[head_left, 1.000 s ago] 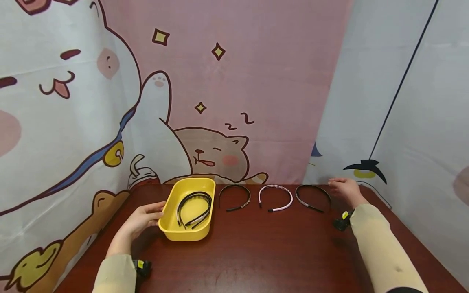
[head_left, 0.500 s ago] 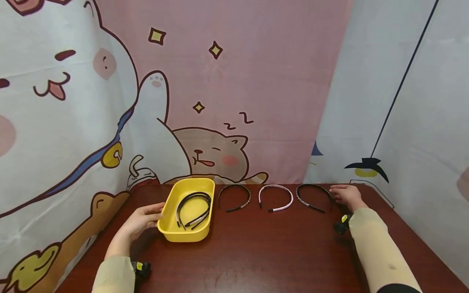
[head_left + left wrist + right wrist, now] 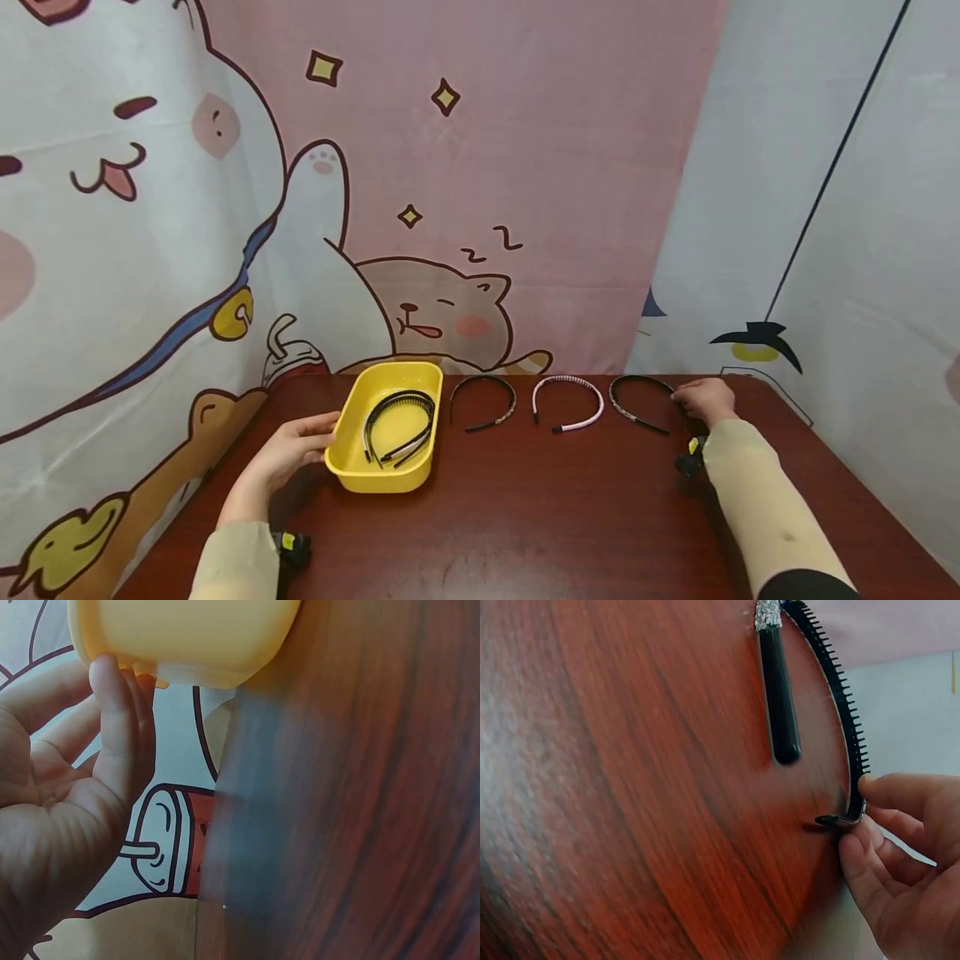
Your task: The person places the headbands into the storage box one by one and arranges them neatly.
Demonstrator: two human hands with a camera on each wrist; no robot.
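Note:
At the table's far right, my right hand [image 3: 707, 398] pinches the right-hand end of a black headband [image 3: 628, 410]. The right wrist view shows a toothed band [image 3: 838, 694] with a silvery glittery section [image 3: 768, 615], thumb and fingertips around its end. My left hand [image 3: 291, 450] holds the left rim of a yellow plastic basket [image 3: 381, 483]. In the left wrist view its curled fingers [image 3: 116, 712] touch the basket's side [image 3: 187, 652]. Several headbands [image 3: 405, 398], mostly black, lie overlapping inside the basket.
Between the basket and my right hand lie a pink-white headband [image 3: 581, 425] and a dark headband with a decorated side [image 3: 480, 427]. They rest on the brown wooden table [image 3: 525, 525]. A cartoon-printed cloth [image 3: 585, 208] hangs behind the far edge.
My right hand has come in slightly from the right, and its fingers have closed on the rightmost headband's end. The left hand stays at the basket's rim.

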